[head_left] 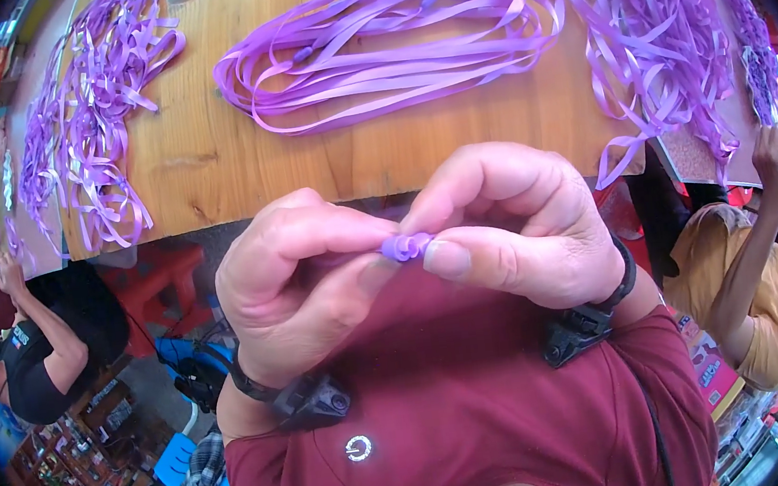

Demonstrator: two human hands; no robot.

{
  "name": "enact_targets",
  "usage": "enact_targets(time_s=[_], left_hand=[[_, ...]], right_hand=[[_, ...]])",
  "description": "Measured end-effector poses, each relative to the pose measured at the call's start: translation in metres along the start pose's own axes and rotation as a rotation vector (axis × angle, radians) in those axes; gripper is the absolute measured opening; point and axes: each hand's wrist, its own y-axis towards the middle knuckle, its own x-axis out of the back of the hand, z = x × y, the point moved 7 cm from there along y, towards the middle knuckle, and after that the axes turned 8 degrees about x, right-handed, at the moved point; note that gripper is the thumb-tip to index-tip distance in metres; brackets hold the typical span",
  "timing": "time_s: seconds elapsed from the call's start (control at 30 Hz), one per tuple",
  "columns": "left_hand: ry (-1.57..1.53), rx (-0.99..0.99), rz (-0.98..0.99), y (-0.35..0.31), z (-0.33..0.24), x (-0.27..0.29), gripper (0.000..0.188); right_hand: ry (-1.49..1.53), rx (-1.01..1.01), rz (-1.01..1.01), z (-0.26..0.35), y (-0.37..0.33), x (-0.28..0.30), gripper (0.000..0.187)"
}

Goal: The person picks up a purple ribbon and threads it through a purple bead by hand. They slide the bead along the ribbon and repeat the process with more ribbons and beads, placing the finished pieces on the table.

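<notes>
In front of my chest, just off the table's near edge, both hands meet at a small purple curled piece [407, 246]. My left hand [292, 278] pinches its left side between thumb and forefinger. Its right side is held by the thumb and forefinger of my right hand [526, 227]. Fingers cover much of the piece, so whether it is ribbon or plastic I cannot tell. Beyond my hands, a bundle of flat purple ribbons [364, 109] lies in long oval loops on the table, with small darker purple fittings among them.
The wooden table [197, 159] spans the far side. Tangled purple ribbons [98, 132] hang over its left side, and a larger heap [655, 49] covers its right. A person in black [44, 369] sits at the left, another in a tan shirt [741, 299] at the right. A red stool [164, 288] stands left.
</notes>
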Motion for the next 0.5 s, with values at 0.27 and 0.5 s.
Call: enact_targets(time_s=[0.27, 0.5], left_hand=[[-0.028, 0.042, -0.037, -0.001, 0.002, -0.002, 0.018], [0.044, 0.073, 0.044, 0.000, 0.004, -0.008, 0.015]], right_hand=[[-0.202, 0.100, -0.067, 0.010, -0.005, 0.006, 0.022], [-0.590, 0.361, 0.043, 0.023, 0.000, 0.003, 0.024]])
